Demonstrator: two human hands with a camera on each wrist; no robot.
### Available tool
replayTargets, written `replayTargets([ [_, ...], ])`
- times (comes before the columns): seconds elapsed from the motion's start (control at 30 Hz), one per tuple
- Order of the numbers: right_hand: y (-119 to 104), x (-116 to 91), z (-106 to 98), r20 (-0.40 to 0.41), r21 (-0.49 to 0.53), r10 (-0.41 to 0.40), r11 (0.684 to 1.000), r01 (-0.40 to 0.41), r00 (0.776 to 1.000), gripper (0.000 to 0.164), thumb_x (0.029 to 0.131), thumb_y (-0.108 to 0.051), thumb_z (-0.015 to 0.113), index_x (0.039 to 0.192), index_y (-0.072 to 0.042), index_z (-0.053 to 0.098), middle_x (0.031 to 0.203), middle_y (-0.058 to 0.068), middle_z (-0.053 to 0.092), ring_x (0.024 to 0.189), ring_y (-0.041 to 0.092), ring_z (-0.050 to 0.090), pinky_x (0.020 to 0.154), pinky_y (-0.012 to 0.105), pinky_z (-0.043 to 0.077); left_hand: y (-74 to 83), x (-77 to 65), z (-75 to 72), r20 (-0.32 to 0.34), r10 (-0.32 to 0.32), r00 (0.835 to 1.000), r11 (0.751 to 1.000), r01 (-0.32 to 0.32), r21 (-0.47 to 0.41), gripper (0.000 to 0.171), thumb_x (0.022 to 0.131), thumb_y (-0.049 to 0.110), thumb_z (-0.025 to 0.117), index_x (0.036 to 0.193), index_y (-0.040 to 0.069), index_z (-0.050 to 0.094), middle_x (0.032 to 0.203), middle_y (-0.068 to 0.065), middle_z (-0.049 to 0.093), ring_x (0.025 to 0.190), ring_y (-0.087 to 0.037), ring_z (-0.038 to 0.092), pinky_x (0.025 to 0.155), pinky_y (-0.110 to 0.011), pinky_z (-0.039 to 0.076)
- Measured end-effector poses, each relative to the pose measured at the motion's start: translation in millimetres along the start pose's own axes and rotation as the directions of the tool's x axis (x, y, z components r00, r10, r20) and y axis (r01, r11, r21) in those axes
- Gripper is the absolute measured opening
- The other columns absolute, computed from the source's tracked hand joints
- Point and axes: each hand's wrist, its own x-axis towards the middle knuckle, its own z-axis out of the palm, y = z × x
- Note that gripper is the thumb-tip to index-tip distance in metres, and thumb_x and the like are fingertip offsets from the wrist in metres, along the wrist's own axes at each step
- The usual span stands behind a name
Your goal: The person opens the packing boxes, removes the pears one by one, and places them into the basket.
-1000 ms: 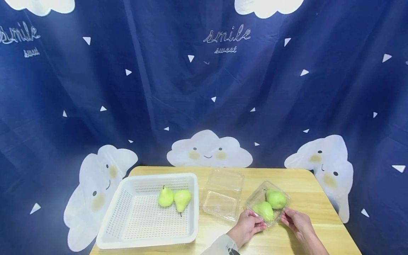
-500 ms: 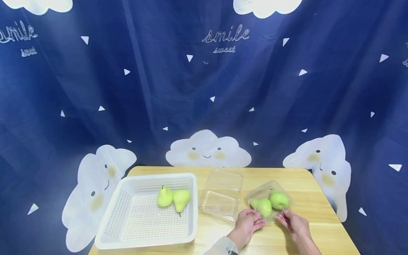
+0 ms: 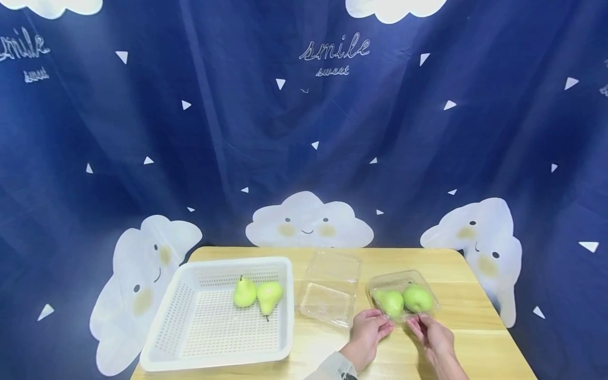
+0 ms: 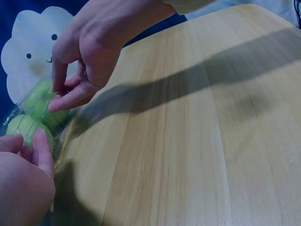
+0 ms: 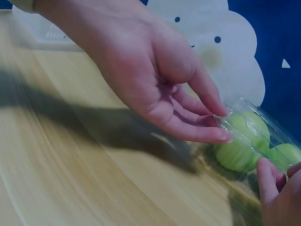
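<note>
A clear plastic clamshell box (image 3: 398, 276) at the right of the table holds two green pears, one on the left (image 3: 390, 304) and one on the right (image 3: 418, 299). My left hand (image 3: 367, 336) pinches its near edge at the left corner, thumb and fingertips at the rim. Farther right along that edge, the fingertips of my right hand (image 3: 435, 339) pinch the rim too. The right wrist view shows the clear lid (image 5: 244, 137) lying over the pears, with the left hand (image 5: 155, 77) at its edge.
A white perforated basket (image 3: 216, 338) with two more pears (image 3: 257, 295) stands on the left. Between basket and hands lies another clear clamshell (image 3: 329, 305), spread open and without fruit. The wooden table (image 3: 484, 316) ends before a dark blue curtain (image 3: 304, 142).
The clamshell with the pears has turned so its near edge runs more squarely across in front of me. My right hand has moved left along it, nearer the left hand.
</note>
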Motion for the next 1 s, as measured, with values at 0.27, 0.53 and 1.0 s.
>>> replayTargets([
  [0.27, -0.3, -0.6, 0.9, -0.031, 0.008, -0.021, 1.000, 0.021, 0.999, 0.030, 0.107, -0.006, 0.048, 0.086, -0.014, 0.069, 0.080, 0.000, 0.072, 0.080, 0.006, 0.075, 0.092, 0.018, 0.061, 1.9, -1.5, 0.7, -0.020, 0.011, 1.000, 0.999, -0.010, 0.038, 0.026, 0.087, -0.008, 0.069, 0.111, -0.005, 0.059, 0.098, -0.018, 0.072, 0.087, -0.025, 0.073, 0.085, -0.037, 0.067],
  [0.53, -9.0, 9.4, -1.1, -0.134, -0.116, -0.107, 0.989, 0.091, 0.985, 0.026, 0.104, -0.001, 0.048, 0.130, -0.003, 0.052, 0.077, -0.003, 0.072, 0.077, 0.003, 0.075, 0.089, 0.016, 0.061, -3.0, 1.7, -0.8, -0.008, 0.022, 1.000, 0.999, -0.021, 0.049, 0.025, 0.086, -0.009, 0.069, 0.108, -0.004, 0.058, 0.096, -0.015, 0.069, 0.085, -0.023, 0.071, 0.083, -0.034, 0.066],
  [1.0, -26.0, 22.9, -22.0, -0.026, -0.059, -0.037, 0.998, 0.035, 0.999, 0.041, 0.106, -0.002, 0.048, 0.082, -0.026, 0.070, 0.078, -0.002, 0.075, 0.080, 0.005, 0.076, 0.090, 0.017, 0.061, -2.1, -0.4, -2.6, -0.013, 0.040, 0.999, 0.997, -0.039, 0.066, 0.025, 0.087, -0.007, 0.069, 0.109, -0.004, 0.058, 0.096, -0.016, 0.069, 0.083, -0.022, 0.070, 0.080, -0.033, 0.065],
])
